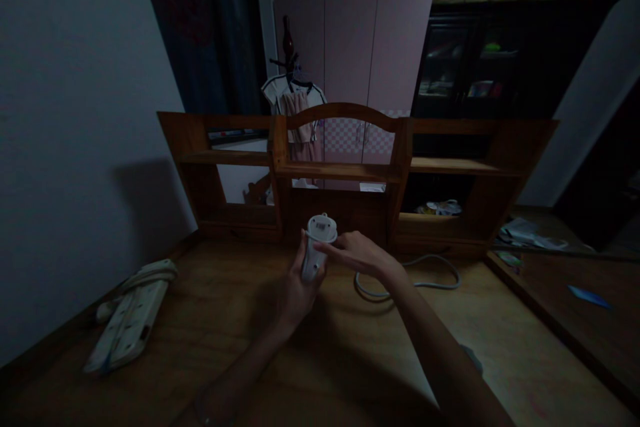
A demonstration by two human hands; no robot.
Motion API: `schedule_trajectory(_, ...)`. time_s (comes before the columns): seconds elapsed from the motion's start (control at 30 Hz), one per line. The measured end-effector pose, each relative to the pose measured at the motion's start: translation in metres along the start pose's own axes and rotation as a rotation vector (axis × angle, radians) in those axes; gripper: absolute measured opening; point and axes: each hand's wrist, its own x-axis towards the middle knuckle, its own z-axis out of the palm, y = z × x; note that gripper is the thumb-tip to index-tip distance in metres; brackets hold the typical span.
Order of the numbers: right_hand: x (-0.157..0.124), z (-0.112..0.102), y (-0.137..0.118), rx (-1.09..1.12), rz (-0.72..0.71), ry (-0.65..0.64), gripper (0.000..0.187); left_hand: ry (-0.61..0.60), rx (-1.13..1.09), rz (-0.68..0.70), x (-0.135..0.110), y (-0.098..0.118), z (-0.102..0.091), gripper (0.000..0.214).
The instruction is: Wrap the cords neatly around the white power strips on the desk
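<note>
A white power strip (313, 265), its labelled underside with small dark holes facing me, is held up and tilted above the wooden surface. My left hand (298, 293) grips it from below, fingers wrapped around its sides. A grey cord (320, 238) crosses the strip near its far end. My right hand (364, 255) is closed on the cord beside the strip, its fingertips against the strip's face. The rest of the cord lies in a loose loop on the surface, right of my right hand. The cord's far end is hidden behind my right forearm.
A second white power strip (131, 317), cord wound around it, lies at left near the wall. A wooden shelf unit (340, 172) stands along the far edge. A small grey object (471, 359) sits right of my right forearm. A raised wooden edge (555, 330) borders the right side.
</note>
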Motion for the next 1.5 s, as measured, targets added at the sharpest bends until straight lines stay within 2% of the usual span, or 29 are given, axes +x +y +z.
schedule_trajectory(0.13, 0.004, 0.005, -0.006, -0.146, 0.081, 0.094, 0.083, 0.044, 0.175, 0.014, -0.001, 0.003, -0.002, 0.077)
schedule_trajectory(0.33, 0.008, 0.012, -0.011, -0.285, 0.08, 0.204, 0.087, 0.077, 0.338, 0.054, 0.0, 0.001, -0.003, 0.08)
schedule_trajectory(0.6, 0.008, 0.009, -0.012, -0.268, 0.062, 0.201, 0.085, 0.107, 0.421, 0.121, 0.002, -0.002, -0.006, 0.08)
schedule_trajectory(0.8, 0.009, 0.015, -0.017, -0.279, 0.077, 0.222, 0.086, 0.156, 0.499, 0.142, 0.004, -0.004, -0.009, 0.082)
schedule_trajectory(1.1, 0.011, 0.018, -0.021, -0.313, 0.114, 0.285, 0.088, 0.15, 0.463, 0.127, 0.005, 0.0, -0.01, 0.084)
schedule_trajectory(1.23, 0.011, 0.018, -0.02, -0.293, 0.118, 0.267, 0.089, 0.125, 0.322, 0.09, 0.002, -0.007, -0.002, 0.082)
schedule_trajectory(1.37, 0.009, 0.017, -0.02, -0.295, 0.111, 0.234, 0.088, 0.11, 0.169, 0.119, 0.002, -0.016, 0.005, 0.08)
schedule_trajectory(1.5, 0.007, 0.014, -0.024, -0.239, 0.088, 0.228, 0.083, 0.152, 0.155, 0.144, 0.006, -0.022, 0.003, 0.084)
